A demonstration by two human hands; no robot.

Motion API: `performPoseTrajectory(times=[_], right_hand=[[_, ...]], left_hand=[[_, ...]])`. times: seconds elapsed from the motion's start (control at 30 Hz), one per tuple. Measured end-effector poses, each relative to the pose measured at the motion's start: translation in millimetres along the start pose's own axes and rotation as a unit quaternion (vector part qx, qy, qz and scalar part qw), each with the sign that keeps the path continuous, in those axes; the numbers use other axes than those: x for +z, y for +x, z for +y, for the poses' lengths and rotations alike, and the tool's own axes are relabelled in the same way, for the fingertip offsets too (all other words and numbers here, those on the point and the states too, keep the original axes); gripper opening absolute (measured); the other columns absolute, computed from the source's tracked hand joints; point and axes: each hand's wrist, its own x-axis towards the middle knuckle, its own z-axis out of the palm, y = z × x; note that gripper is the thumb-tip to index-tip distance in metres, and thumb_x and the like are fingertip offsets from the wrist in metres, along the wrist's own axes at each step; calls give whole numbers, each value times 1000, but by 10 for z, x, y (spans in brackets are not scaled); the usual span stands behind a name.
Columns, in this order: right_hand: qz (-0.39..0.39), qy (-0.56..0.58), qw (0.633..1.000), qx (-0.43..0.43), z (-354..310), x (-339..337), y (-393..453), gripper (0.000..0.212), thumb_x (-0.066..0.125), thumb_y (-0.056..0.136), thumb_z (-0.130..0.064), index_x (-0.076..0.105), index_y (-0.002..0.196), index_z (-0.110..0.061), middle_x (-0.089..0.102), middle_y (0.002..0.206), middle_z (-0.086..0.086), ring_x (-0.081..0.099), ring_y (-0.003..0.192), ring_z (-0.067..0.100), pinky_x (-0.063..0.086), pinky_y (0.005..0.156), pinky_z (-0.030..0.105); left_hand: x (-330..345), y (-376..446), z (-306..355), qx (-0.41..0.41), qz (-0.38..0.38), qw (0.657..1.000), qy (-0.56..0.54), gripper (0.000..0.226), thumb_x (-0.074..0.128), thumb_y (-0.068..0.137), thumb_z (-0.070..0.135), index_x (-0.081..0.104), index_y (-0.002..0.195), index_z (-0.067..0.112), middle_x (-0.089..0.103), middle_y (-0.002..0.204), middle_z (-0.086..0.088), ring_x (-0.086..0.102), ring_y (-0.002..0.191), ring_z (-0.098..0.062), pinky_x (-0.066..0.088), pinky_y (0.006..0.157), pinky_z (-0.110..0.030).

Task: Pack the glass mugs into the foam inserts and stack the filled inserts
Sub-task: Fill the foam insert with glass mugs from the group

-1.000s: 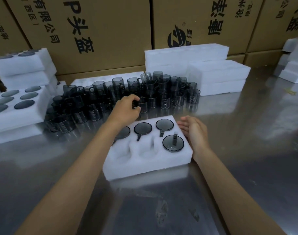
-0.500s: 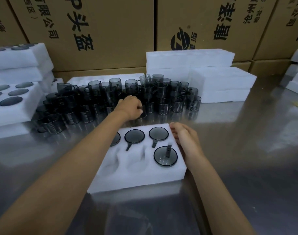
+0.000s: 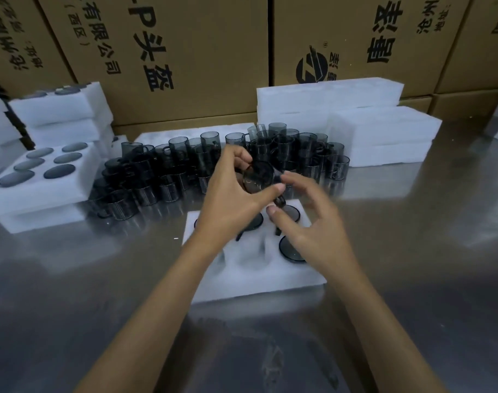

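A smoked-glass mug [image 3: 257, 177] was held in the air between both hands, tipped so that its round mouth faced the camera; the left hand [image 3: 230, 199] gripped it, thumb across the near rim and fingers curled over the far side; the right hand [image 3: 307, 219] was at its handle side, fingers spread and loosely bent, and whether they touched the glass could not be told. Directly beneath the hands lay the foam insert [image 3: 253, 273] on the steel table [image 3: 412, 251]; four pockets held mugs, one partly covered by the left wrist, and two near pockets under the left forearm stood unfilled. Beyond the hands, a dense cluster of loose mugs [image 3: 185, 171] stood on the table. Further left of the left hand, a filled insert [image 3: 43, 177] rested on another foam block, with more foam stacked behind it. Beyond the right hand were stacked plain foam blocks [image 3: 378, 129]; printed cardboard cartons [image 3: 185, 52] formed the backdrop.
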Motion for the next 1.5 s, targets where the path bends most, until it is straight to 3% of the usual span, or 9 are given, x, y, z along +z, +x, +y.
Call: performPoseTrajectory(times=[0.2,0.43,0.53,0.67,0.9,1.07,1.23,1.37,1.5], right_hand=[[15,3,997,-72,-31,13,-9,15,65,94,-7,60,101,-19,63,132,-12,62,114,2,52,90,24],[10,144,989,-17,-100,17,11,28,54,94,13,57,95,-15,67,115,2,64,114,8,49,93,18],[-4,160,987,-6,-134,28,5,20,58,92,12,60,104,-5,67,113,10,66,107,11,50,90,18],[-34,187,981,34,-131,-4,16,19,67,89,5,63,106,-1,73,105,9,71,94,13,55,83,21],[-94,103,986,86,-59,35,3,13,71,89,-5,73,93,-17,78,91,-4,72,90,8,56,84,21],[-100,4,992,83,-31,70,-27,12,70,92,-13,79,91,-22,76,89,-13,69,88,1,51,82,14],[-105,-11,990,90,-41,53,-25,20,64,97,-22,79,93,-11,75,88,9,66,79,19,44,67,16],[-125,-20,987,95,-58,38,-29,11,70,93,-22,78,99,-23,73,93,-23,64,92,-9,43,78,4],[-116,-161,978,65,41,-11,-16,16,69,88,-40,75,103,-38,65,106,-29,47,124,2,33,111,35]], left_hand=[[-40,-285,25,62,36,997,-11,52,84,77,34,59,122,24,48,115,9,54,104,6,51,88,-16],[-221,-461,-98,99,-45,994,-5,56,76,83,1,51,124,29,51,126,6,60,103,-4,51,84,-9],[-326,-490,-135,69,-62,996,-17,59,83,79,11,47,114,43,61,116,16,63,98,-5,55,81,-15],[-488,-486,-160,46,-101,992,56,76,89,65,40,50,130,51,58,113,27,57,100,0,46,81,-10],[-536,-502,-187,-12,-163,980,110,61,81,45,73,58,91,40,64,92,21,57,92,1,45,71,-15],[-413,-545,-205,-5,-192,960,201,65,75,46,78,44,85,36,56,88,18,51,89,-3,46,71,-29],[-398,-548,-247,-4,-195,965,175,65,80,50,74,46,89,34,55,91,18,49,94,-5,41,72,-24],[-379,-544,-298,-27,-204,967,149,65,81,48,72,45,89,36,54,96,16,46,96,1,33,67,-16],[-419,-518,-334,-52,-226,967,103,62,80,49,71,55,93,36,57,99,13,48,96,2,36,72,-10]])
